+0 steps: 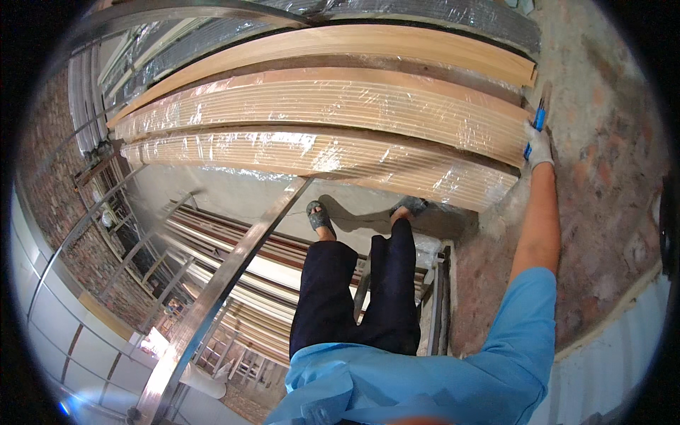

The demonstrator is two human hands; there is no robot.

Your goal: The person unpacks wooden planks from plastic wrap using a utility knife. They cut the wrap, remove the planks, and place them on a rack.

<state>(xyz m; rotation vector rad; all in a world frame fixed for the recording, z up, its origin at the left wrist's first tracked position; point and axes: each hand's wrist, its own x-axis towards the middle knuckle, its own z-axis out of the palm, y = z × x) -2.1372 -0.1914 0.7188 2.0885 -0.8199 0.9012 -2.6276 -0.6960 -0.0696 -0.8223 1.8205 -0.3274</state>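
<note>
My right hand (541,147), in a whitish work glove, reaches out at the far right, beside the ends of the stacked boards. Its fingers are closed around a slim blue hand tool (540,117) with a thin tip pointing away from me; the exact kind is too small to make out. Left of the glove lies a middle bundle of pale wood-coloured boards (319,99) in shiny clear film. A similar wrapped bundle (397,168) lies nearer my feet, and a smooth wood-coloured board stack (340,42) lies beyond. No part of my left hand shows.
A metal beam (227,283) slants up from the lower left to the near bundle. Racks of long strips (248,258) stand around my legs. Dark film-wrapped lengths (453,18) lie at the back. A rough, stained wall-like surface (602,212) is at right.
</note>
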